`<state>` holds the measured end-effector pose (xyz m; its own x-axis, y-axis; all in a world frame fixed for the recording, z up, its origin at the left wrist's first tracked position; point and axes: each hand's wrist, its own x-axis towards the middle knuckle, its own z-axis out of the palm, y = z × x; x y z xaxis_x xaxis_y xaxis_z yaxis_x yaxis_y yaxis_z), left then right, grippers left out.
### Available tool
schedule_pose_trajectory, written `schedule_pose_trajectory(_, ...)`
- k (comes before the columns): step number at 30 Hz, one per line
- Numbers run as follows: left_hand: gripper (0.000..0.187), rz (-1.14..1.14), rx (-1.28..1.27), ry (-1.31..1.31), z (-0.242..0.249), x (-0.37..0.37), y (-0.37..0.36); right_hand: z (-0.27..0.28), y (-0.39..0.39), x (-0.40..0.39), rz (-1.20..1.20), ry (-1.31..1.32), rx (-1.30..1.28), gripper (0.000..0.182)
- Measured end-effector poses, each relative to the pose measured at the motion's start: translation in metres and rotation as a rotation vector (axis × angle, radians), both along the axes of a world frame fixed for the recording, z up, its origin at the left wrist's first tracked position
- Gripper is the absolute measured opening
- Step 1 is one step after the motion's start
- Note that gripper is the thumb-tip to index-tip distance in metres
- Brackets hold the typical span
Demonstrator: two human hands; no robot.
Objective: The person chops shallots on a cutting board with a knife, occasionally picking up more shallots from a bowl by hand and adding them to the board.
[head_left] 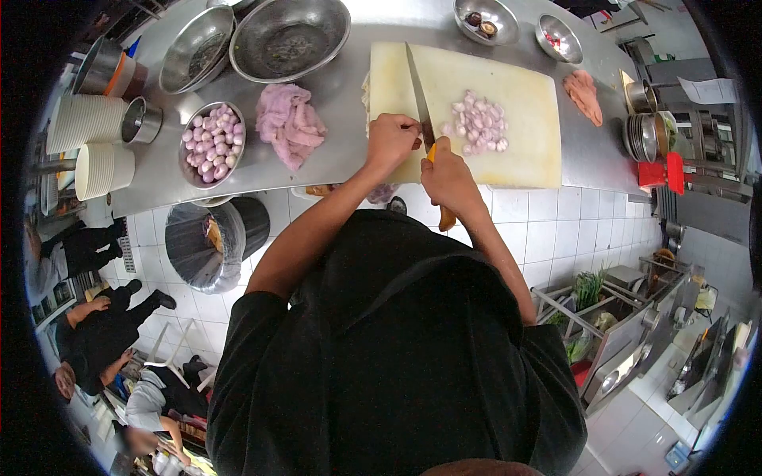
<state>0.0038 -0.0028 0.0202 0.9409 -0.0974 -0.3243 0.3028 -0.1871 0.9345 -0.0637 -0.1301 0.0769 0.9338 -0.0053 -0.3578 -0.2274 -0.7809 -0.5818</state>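
White tiles cover the floor below the near edge of the steel table. At this near edge, the right hand closes its fingers firmly around the yellow handle of the knife, whose tip points to the far side. Just left of it, the left hand has bent fingers, nearly closed together, beside the blade; whether they pinch a small onion, I cannot tell. For good work, I think these fingertips should be curled back from the edge, and the knife should make short, slow strokes with its near part.

Under both hands is the white board. To the right of the blade, a loose group of peeled onions lies on it. It seems wise to keep the blade apart from them, so they do not roll. More small onions fill a metal bowl at the left, with a pink cloth between this bowl and the board. Farther away stands a big steel bowl.
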Motion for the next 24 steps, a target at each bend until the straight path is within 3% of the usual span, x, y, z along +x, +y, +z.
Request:
schedule_pose_trajectory(7, 0.018, 0.019, -0.030, -0.037, 0.003, -0.003, -0.001, -0.002, 0.002, -0.001, 0.001, -0.040, -0.018, 0.021)
schedule_pose_trajectory(11, 0.018, 0.028, -0.036, -0.076, -0.003, -0.002, -0.001, -0.018, 0.005, 0.009, -0.040, -0.005, 0.036, 0.031)
schedule_pose_trajectory(16, 0.018, -0.052, 0.231, -0.157, -0.001, -0.002, -0.008, -0.002, -0.010, 0.013, -0.125, 0.100, 0.138, 0.028)
schedule_pose_trajectory(17, 0.018, -0.056, 0.279, -0.176, -0.009, -0.002, -0.011, -0.006, -0.018, 0.013, -0.135, 0.026, 0.120, 0.027)
schedule_pose_trajectory(20, 0.019, -0.060, 0.513, -0.617, -0.031, -0.002, -0.016, -0.027, -0.041, 0.014, -0.147, -0.126, 0.063, 0.028)
schedule_pose_trajectory(24, 0.021, 0.040, 0.216, -0.451, -0.018, -0.013, 0.006, -0.006, -0.030, 0.012, -0.181, -0.032, 0.195, 0.029)
